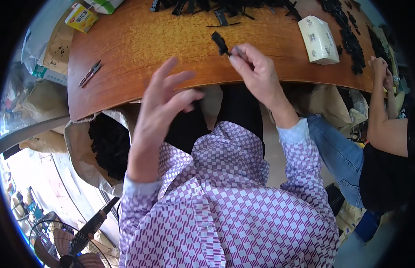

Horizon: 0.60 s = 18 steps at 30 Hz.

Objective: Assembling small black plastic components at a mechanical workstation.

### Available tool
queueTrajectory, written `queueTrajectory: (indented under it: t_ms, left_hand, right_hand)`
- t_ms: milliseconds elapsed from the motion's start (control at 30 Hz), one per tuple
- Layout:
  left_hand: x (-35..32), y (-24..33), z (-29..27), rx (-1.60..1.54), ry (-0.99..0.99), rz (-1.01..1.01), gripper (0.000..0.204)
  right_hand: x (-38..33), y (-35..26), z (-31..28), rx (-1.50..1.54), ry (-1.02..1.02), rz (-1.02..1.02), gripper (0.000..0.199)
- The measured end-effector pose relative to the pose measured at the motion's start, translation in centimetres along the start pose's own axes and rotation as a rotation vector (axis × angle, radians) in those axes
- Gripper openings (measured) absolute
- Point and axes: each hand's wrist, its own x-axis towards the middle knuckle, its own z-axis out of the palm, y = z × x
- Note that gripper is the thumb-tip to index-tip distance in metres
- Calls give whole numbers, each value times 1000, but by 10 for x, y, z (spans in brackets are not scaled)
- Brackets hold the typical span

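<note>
Pinching narrow black piece (220,43), right hand (261,73), over worn wood-grained table (149,42)

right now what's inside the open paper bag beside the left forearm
A heap of black pieces shows through the mouth of the paper bag. Whatever lies beneath that top layer, and the bag's bottom, is covered.

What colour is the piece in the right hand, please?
The piece is black; the head view shows it.
</note>
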Motion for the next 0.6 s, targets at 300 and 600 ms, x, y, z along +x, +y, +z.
queueTrajectory:
  t_ms: [300,600]
  left_hand:
    - [20,-30,8,-387,-97,-56,54]
    - [8,-36,1,-140,74,51,31]
  right_hand:
    - [-37,-19,31,131,-204,52,10]
    - [-26,-45,42,160,-263,246,20]
